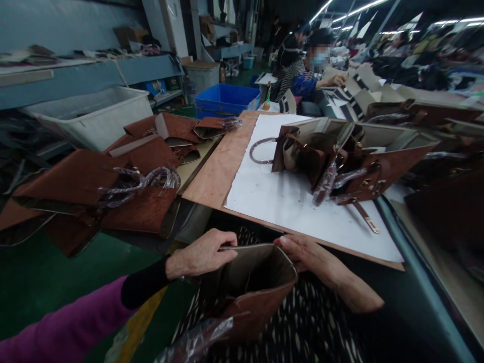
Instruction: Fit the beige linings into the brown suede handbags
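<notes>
On my lap rests a brown handbag (260,305), its mouth open towards me and its beige lining showing. My left hand (206,254) pinches the far rim at the left corner between thumb and fingers. At the rim's right corner, my right hand (302,254) grips the edge, its fingertips partly hidden behind the bag. Clear plastic film (202,340) wraps a handle at the bag's near side. The inside of the bag is dark, so its bottom cannot be made out.
Ahead, brown bags (378,174) stand on white paper (260,196) over a wooden board (204,189). More bags (83,176) are piled at left, near a white bin (94,116) and a blue crate (227,98). A masked co-worker (302,75) sits beyond the board.
</notes>
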The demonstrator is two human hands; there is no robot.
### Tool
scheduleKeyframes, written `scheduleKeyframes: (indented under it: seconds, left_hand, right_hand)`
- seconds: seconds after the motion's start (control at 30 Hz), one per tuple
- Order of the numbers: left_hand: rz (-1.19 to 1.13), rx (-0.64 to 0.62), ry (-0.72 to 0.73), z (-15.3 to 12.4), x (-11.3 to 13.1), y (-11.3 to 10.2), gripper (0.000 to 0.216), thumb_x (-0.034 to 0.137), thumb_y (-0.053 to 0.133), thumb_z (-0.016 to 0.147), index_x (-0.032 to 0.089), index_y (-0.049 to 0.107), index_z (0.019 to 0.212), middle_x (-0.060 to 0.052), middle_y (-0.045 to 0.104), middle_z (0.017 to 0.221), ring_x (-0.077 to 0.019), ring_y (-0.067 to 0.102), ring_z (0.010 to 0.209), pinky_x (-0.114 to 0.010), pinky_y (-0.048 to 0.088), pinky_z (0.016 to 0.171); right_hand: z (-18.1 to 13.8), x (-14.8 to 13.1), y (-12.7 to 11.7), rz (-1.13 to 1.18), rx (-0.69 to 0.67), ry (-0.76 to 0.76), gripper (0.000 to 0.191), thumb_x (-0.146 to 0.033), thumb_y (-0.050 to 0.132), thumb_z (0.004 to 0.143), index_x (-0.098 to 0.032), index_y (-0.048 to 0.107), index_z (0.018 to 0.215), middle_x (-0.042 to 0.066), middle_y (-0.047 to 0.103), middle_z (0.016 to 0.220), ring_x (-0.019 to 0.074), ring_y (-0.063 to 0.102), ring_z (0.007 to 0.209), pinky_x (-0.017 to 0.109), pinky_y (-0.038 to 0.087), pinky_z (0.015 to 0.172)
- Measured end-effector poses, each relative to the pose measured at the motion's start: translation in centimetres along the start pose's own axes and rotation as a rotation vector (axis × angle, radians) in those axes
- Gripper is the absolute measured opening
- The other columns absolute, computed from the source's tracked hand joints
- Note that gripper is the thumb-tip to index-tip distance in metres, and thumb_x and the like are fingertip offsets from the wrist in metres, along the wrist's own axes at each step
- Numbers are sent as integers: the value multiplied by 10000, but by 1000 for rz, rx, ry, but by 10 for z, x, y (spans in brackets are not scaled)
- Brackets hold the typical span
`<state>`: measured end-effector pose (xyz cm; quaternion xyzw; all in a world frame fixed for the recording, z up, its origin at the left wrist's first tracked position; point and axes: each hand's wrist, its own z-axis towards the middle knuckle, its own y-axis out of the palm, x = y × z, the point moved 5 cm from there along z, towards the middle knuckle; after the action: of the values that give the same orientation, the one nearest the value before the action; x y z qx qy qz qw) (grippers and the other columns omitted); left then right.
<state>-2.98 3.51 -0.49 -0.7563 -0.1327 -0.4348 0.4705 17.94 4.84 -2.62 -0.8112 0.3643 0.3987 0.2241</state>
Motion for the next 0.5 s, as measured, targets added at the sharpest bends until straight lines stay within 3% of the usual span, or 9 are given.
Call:
scheduleKeyframes:
  seconds: [0.1,0.2,0.4,0.5]
  left_hand:
    - [-13,-60,-44,-2,6,2,199,259,540,747,159,573,916,19,589,771,-122,509,683,-204,346,614]
    - [20,-184,-28,-3,16,6,167,268,523,756,155,606,846,21,582,723,-110,495,639,-189,317,563]
    - [192,-209,-13,-1,35,8,192,239,482,759,131,551,617,28,461,535,-84,395,521,-191,254,500]
    - [230,-210,-6,-1,42,6,206,205,456,752,129,520,571,33,410,508,-78,353,499,-196,239,495]
  right_hand:
    - [-19,-4,4,125,-29,4,576,-642,374,801,-139,600,969,89,654,859,196,613,827,263,464,644]
    - [-30,-11,8,32,-18,15,566,-637,378,800,-138,616,926,80,654,836,194,613,801,265,465,635]
    - [-22,-19,14,-559,210,109,272,-432,552,747,-174,631,781,11,612,693,134,532,618,230,356,529]
    - [-19,-27,19,-824,305,47,158,-266,521,748,-178,606,649,16,609,668,138,536,647,246,328,572]
